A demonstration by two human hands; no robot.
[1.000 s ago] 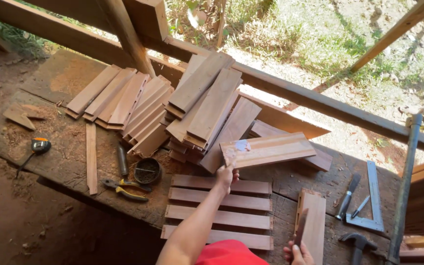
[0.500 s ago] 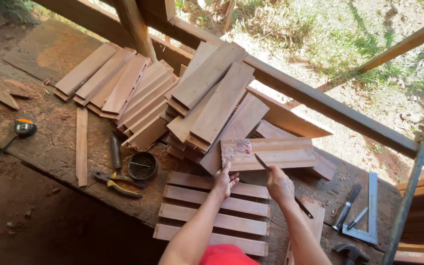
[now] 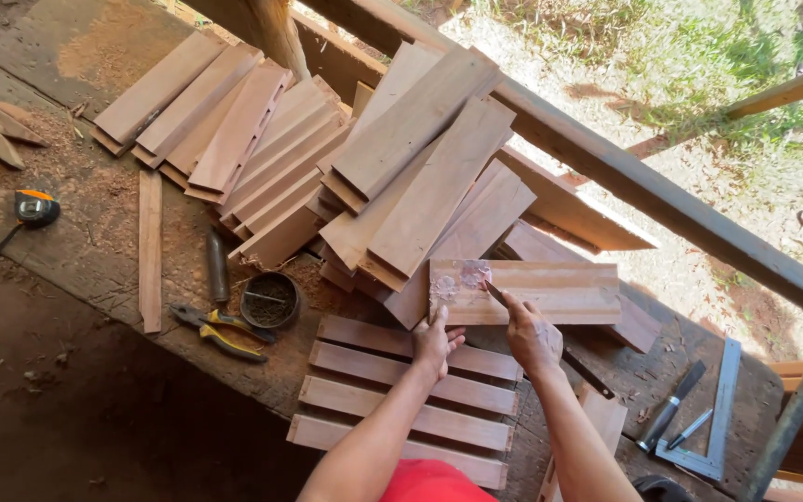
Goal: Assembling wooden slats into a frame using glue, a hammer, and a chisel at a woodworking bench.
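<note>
On a rough wooden table [image 3: 95, 251], the left hand [image 3: 436, 342] steadies a reddish grooved wooden board [image 3: 550, 290], fingers curled over its edge, while the right hand [image 3: 532, 336] grips a slim dark tool [image 3: 493, 293] that should stay low and controlled over the pale patch [image 3: 462, 277].

An open-air carpentry workshop: stacked wooden boards [image 3: 401, 177], sawdust-strewn workbench [image 3: 85, 232], pliers [image 3: 211, 330], steel square [image 3: 708, 418].
</note>
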